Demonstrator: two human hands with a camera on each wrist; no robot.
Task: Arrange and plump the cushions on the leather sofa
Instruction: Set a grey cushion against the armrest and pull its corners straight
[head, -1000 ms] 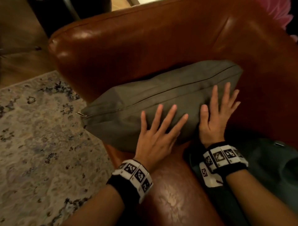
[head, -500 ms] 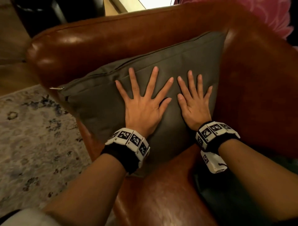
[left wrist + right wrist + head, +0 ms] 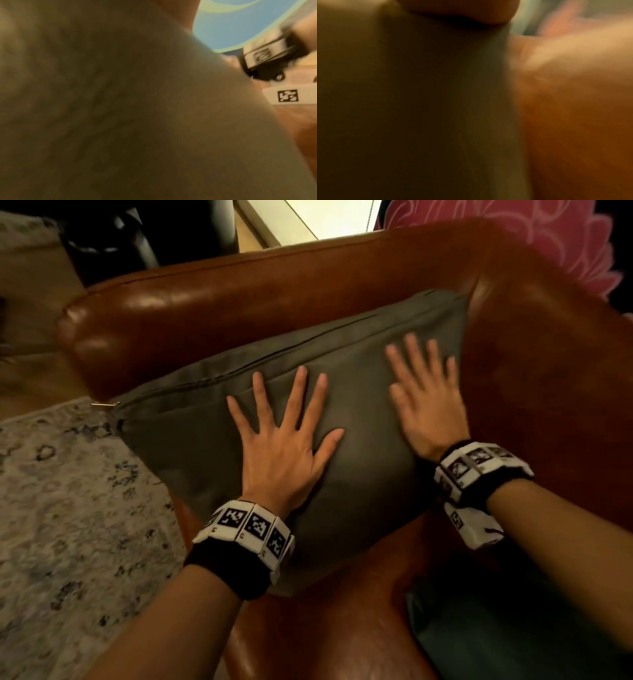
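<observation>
A grey-green cushion leans in the corner of the brown leather sofa, against the armrest and the backrest. Its zip seam runs along the top edge, with a metal pull at the left corner. My left hand lies flat on the cushion's middle with fingers spread. My right hand presses flat on the cushion's right part, fingers straight and blurred. The left wrist view is filled by blurred cushion fabric, with my right wristband at the upper right. Cushion fabric and leather fill the blurred right wrist view.
A second dark green cushion lies on the seat at the lower right. A pink flowered cushion shows behind the backrest at the top right. A patterned pale rug covers the floor left of the sofa.
The cushion has been tipped up from lying on its side to leaning in the sofa's corner. Both hands rose with it, and since then they have spread apart, the right one sliding right.
</observation>
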